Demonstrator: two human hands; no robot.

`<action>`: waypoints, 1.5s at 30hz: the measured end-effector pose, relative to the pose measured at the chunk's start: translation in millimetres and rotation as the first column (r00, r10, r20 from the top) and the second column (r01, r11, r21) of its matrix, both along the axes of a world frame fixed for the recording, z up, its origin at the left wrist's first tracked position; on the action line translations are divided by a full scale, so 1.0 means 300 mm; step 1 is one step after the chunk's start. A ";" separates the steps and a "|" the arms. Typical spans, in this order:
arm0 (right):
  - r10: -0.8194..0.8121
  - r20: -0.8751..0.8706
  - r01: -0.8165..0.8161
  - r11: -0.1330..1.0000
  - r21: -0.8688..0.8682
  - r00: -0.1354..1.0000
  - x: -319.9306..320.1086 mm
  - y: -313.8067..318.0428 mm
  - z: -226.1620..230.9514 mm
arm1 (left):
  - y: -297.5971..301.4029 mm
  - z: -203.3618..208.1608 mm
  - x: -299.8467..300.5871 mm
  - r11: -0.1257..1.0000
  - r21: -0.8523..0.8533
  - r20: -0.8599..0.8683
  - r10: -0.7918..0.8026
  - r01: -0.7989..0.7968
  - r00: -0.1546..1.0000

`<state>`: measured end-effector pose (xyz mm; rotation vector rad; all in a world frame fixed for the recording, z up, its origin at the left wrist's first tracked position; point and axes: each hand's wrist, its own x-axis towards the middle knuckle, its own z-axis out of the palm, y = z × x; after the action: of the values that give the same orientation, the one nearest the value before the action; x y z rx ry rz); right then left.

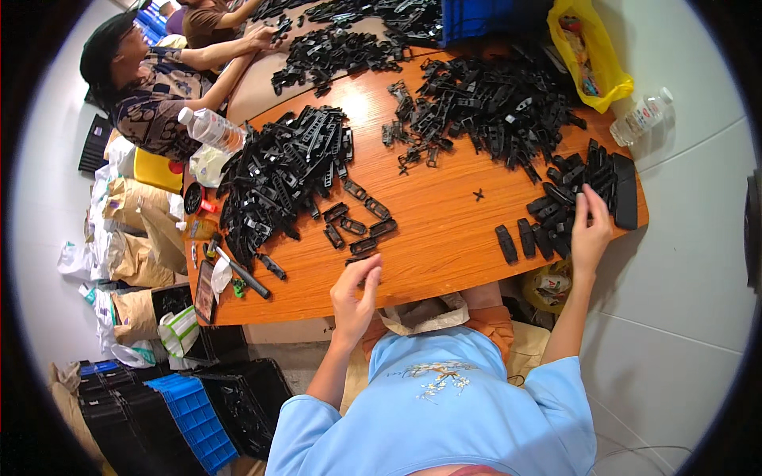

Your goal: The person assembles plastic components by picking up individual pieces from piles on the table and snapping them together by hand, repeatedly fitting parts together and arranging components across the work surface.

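My left hand (pixel 354 295) is at the table's front edge, its thumb and fingers curled together. Behind its fingertips lies a small black plastic part (pixel 363 246), and whether the fingers grip anything is hidden. At the right, my right hand (pixel 591 234) reaches to a heap of black plastic parts (pixel 559 194), fingertips drawn together against it. I cannot make out what is between them. Several slim black pieces (pixel 506 244) stand in a row left of that hand. Short black housings (pixel 352 226) lie loose beyond my left hand.
Large heaps of black parts (pixel 286 170) (pixel 500 103) cover the wooden table (pixel 429 214). A yellow bag (pixel 591 55), plastic bottles (pixel 643 115) (pixel 213 129) and a phone (pixel 206 289) lie along its edges. Another person (pixel 147 95) works at the far left. Crates (pixel 190 416) stand lower left.
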<state>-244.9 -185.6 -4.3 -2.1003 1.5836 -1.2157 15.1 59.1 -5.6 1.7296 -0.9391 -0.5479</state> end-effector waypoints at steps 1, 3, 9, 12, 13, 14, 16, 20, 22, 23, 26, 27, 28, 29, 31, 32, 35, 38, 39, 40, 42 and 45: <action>0.131 0.081 -0.131 0.991 -0.007 0.988 0.064 0.043 0.022 | 0.018 -0.020 0.017 0.998 0.021 0.024 0.052 -0.053 0.998; 0.341 0.512 -0.501 0.839 0.213 0.788 0.168 0.152 0.098 | 0.028 -0.028 0.032 0.993 0.024 0.019 0.117 -0.118 0.993; 0.457 0.758 -0.773 0.207 -0.599 -0.465 0.313 0.342 0.467 | 0.001 -0.023 0.025 0.993 -0.058 0.109 0.105 -0.099 0.988; 0.294 0.712 -0.749 -0.018 -0.663 -0.638 0.274 0.365 0.644 | -0.010 0.002 0.011 0.996 -0.061 0.178 0.069 -0.059 0.982; 0.201 0.840 -0.850 0.057 -0.523 -0.504 0.283 0.403 0.702 | 0.018 0.000 0.018 0.994 -0.052 0.187 0.100 -0.091 0.977; 0.125 0.934 -0.926 0.140 -0.352 -0.336 0.275 0.446 0.775 | 0.019 0.000 0.019 0.994 -0.056 0.185 0.102 -0.093 0.977; -0.062 0.998 -0.961 0.274 0.035 0.019 0.263 0.511 0.858 | 0.007 0.002 0.012 0.996 -0.061 0.196 0.078 -0.067 0.978; 0.082 0.875 -0.777 0.426 -0.464 -0.478 0.306 0.547 0.736 | 0.018 -0.013 0.020 0.996 -0.076 0.206 0.068 -0.054 0.976; 0.041 0.978 -0.918 0.338 -0.207 -0.205 0.273 0.539 0.781 | 0.025 -0.008 0.023 0.997 -0.051 0.176 0.071 -0.063 0.982; 0.042 0.978 -0.919 0.337 -0.207 -0.205 0.274 0.545 0.772 | 0.027 -0.008 0.023 0.997 -0.051 0.176 0.072 -0.064 0.982; 0.135 0.963 -0.877 0.398 -0.269 -0.235 0.282 0.551 0.753 | 0.030 -0.007 0.021 0.996 -0.050 0.175 0.079 -0.071 0.981; 0.121 0.965 -0.896 0.359 -0.261 -0.232 0.284 0.540 0.762 | 0.028 -0.006 0.019 0.996 -0.053 0.171 0.076 -0.068 0.982; 0.109 0.967 -0.912 0.325 -0.252 -0.228 0.281 0.533 0.768 | 0.021 -0.003 0.014 0.997 -0.057 0.167 0.067 -0.059 0.984; 0.110 0.967 -0.910 0.328 -0.253 -0.229 0.294 0.550 0.753 | 0.014 0.000 0.010 0.997 -0.057 0.168 0.064 -0.055 0.984; 0.100 0.825 -0.645 0.574 -0.504 -0.556 0.344 0.601 0.709 | 0.010 0.003 0.008 0.996 -0.080 0.212 0.051 -0.035 0.976; 0.096 0.826 -0.649 0.571 -0.503 -0.556 0.331 0.575 0.710 | 0.014 0.003 0.010 0.996 -0.078 0.211 0.056 -0.040 0.976; 0.216 0.870 -0.867 0.143 -0.477 -0.442 0.295 0.507 0.716 | 0.015 0.004 0.007 0.996 -0.079 0.224 0.056 -0.040 0.973; 0.212 0.881 -0.777 0.416 -0.473 -0.423 0.297 0.559 0.706 | 0.017 0.003 0.004 0.996 -0.065 0.186 0.067 -0.056 0.980; 0.207 0.904 -0.817 0.388 -0.428 -0.375 0.287 0.553 0.715 | 0.019 0.002 0.003 0.996 -0.062 0.186 0.068 -0.058 0.980; 0.206 0.922 -0.851 0.359 -0.382 -0.326 0.280 0.548 0.721 | 0.017 0.003 0.003 0.996 -0.062 0.188 0.069 -0.058 0.980; 0.250 0.863 -0.783 0.365 -0.504 -0.439 0.312 0.539 0.679 | 0.014 0.003 0.002 0.996 -0.063 0.188 0.068 -0.057 0.980; 0.241 0.882 -0.713 0.520 -0.470 -0.405 0.316 0.593 0.722 | 0.004 0.012 -0.005 0.997 -0.065 0.193 0.064 -0.052 0.979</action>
<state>-150.1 -7.6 212.2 -0.6765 -0.1410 -1.2495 13.5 60.4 -1.9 1.7738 -1.0278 -0.3133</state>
